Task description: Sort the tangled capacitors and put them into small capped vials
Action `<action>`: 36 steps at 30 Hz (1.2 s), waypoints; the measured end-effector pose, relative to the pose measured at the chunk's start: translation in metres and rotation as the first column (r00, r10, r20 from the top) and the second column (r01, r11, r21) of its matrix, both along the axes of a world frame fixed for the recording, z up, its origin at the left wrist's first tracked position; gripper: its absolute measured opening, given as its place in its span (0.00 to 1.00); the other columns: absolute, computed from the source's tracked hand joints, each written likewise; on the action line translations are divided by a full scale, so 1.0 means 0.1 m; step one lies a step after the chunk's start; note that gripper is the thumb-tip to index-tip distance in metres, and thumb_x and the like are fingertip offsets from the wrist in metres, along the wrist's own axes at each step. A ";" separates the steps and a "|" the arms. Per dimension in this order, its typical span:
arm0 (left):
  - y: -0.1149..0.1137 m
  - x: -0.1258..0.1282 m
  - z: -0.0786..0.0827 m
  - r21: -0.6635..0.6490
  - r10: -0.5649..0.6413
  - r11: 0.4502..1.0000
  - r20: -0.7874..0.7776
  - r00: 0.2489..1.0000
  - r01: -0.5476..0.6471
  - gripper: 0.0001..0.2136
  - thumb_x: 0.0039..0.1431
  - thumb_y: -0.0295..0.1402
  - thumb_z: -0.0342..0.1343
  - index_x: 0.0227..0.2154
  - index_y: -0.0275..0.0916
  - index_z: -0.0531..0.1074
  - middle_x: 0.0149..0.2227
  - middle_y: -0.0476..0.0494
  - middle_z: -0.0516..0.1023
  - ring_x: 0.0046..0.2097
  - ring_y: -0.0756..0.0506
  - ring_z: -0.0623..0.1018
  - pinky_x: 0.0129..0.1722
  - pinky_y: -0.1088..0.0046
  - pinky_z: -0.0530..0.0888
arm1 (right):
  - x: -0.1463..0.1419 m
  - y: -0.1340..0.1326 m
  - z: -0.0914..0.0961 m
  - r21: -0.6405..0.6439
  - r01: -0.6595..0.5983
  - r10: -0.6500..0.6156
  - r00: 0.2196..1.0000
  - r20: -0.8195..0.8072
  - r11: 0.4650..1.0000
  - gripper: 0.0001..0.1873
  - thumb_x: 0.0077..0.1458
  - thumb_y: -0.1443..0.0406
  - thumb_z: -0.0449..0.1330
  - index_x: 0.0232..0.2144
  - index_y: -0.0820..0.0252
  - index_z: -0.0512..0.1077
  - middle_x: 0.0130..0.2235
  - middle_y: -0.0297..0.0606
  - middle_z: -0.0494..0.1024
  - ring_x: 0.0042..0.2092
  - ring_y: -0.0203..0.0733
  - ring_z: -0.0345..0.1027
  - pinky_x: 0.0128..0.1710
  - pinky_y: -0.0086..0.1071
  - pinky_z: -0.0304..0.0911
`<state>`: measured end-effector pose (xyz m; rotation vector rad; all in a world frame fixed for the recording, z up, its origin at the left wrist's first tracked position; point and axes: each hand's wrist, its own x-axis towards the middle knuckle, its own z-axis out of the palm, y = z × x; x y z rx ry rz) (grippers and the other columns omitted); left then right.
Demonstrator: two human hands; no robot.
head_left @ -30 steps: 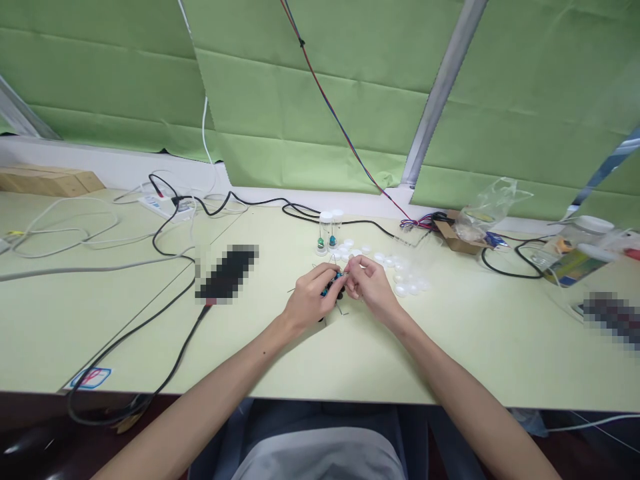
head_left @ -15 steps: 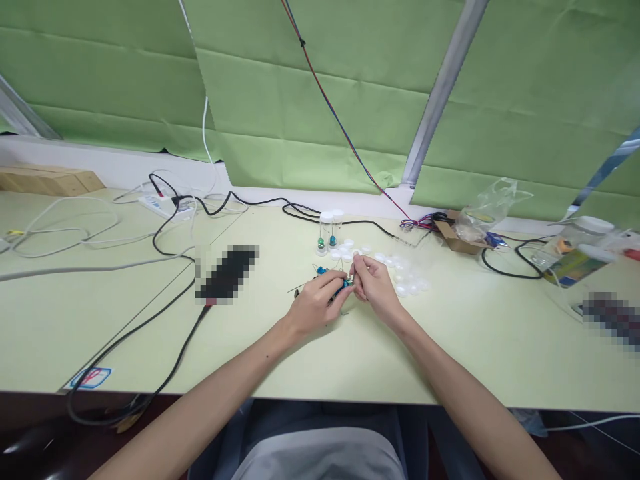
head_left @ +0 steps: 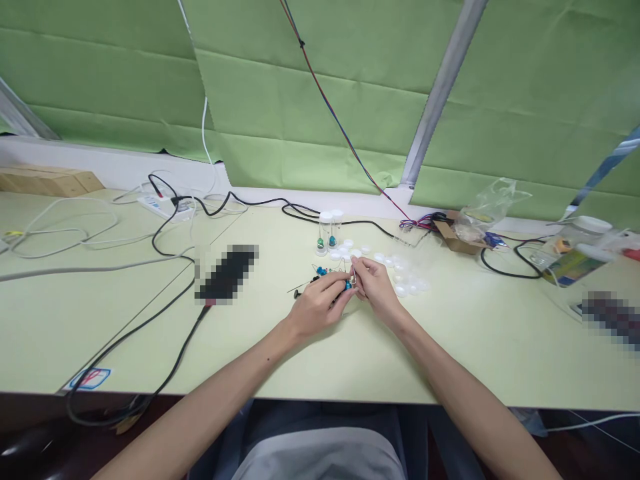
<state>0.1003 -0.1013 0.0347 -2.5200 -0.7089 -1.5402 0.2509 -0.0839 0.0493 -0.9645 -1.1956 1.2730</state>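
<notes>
My left hand point(head_left: 320, 298) is closed, its thumb and fingertips pinching a small blue part with thin metal leads point(head_left: 349, 285). Right against it, my right hand point(head_left: 374, 285) grips a thin metal wire point(head_left: 355, 272) between thumb and fingers; whether the wire belongs to the blue part I cannot tell. More blue parts point(head_left: 321, 271) with leads and dark pieces lie beyond my left hand, partly covered by it. Two clear tubes with white caps stand behind: one tube point(head_left: 321, 233) holds a green part, the other point(head_left: 334, 231) a blue one.
Loose white caps point(head_left: 400, 290) are scattered beside and behind my right hand. A blurred-out black object point(head_left: 227, 273) with a cable lies on the left. At the back right are an open cardboard box point(head_left: 457, 240) with a plastic bag and a clear container point(head_left: 575, 263).
My fingers have shifted slightly around the small blue part. A thin wire now shows more clearly between my right fingertips. The things on the table have stayed put.
</notes>
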 end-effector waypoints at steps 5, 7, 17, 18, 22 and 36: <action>0.00 0.00 0.01 0.013 0.002 1.000 0.000 1.000 -0.002 0.04 0.62 0.24 0.53 0.34 0.37 0.71 0.41 0.39 0.80 0.42 0.46 0.80 0.43 0.72 0.78 | 0.00 0.01 -0.01 -0.053 0.012 -0.014 0.999 -0.036 0.999 0.20 0.50 0.50 0.64 0.24 0.59 0.67 0.14 0.23 0.60 0.14 0.27 0.49 0.13 0.24 0.44; -0.01 0.00 0.01 0.009 -0.001 1.000 0.003 1.000 0.001 0.04 0.62 0.24 0.53 0.34 0.37 0.72 0.40 0.40 0.80 0.42 0.47 0.80 0.43 0.72 0.78 | 0.00 0.02 -0.02 -0.067 0.025 -0.028 0.998 -0.049 0.997 0.18 0.49 0.52 0.65 0.27 0.59 0.68 0.15 0.23 0.61 0.15 0.28 0.51 0.13 0.24 0.46; -0.01 0.00 0.00 -0.021 -0.008 1.000 0.003 1.000 0.008 0.05 0.63 0.25 0.52 0.34 0.38 0.73 0.40 0.40 0.80 0.42 0.46 0.80 0.43 0.71 0.78 | 0.01 0.02 -0.03 -0.108 0.048 -0.054 0.997 -0.049 0.993 0.16 0.46 0.55 0.66 0.32 0.59 0.67 0.14 0.22 0.63 0.14 0.29 0.53 0.13 0.24 0.48; 0.00 0.00 0.00 -0.024 -0.013 1.000 0.003 1.000 0.013 0.05 0.62 0.24 0.53 0.34 0.38 0.73 0.40 0.40 0.80 0.43 0.46 0.80 0.43 0.71 0.78 | 0.01 0.02 -0.03 -0.115 0.052 -0.058 0.997 -0.046 0.992 0.17 0.46 0.56 0.66 0.32 0.59 0.67 0.14 0.22 0.63 0.14 0.29 0.53 0.13 0.24 0.48; -0.01 0.00 -0.01 -0.047 -0.017 0.999 0.005 1.000 0.017 0.06 0.62 0.24 0.52 0.35 0.38 0.73 0.40 0.39 0.80 0.42 0.46 0.80 0.43 0.70 0.78 | 0.00 0.01 -0.02 -0.154 0.058 -0.064 0.997 -0.035 0.986 0.16 0.45 0.58 0.66 0.31 0.59 0.66 0.14 0.22 0.63 0.14 0.29 0.53 0.13 0.24 0.47; 0.05 -0.01 -0.04 -0.115 -0.025 0.993 -0.014 1.000 0.023 0.06 0.64 0.24 0.51 0.38 0.38 0.72 0.42 0.39 0.78 0.43 0.46 0.79 0.41 0.69 0.77 | 0.03 0.04 -0.04 -0.140 0.034 -0.034 0.999 0.005 0.990 0.16 0.45 0.57 0.66 0.31 0.59 0.67 0.18 0.26 0.69 0.16 0.29 0.56 0.14 0.24 0.50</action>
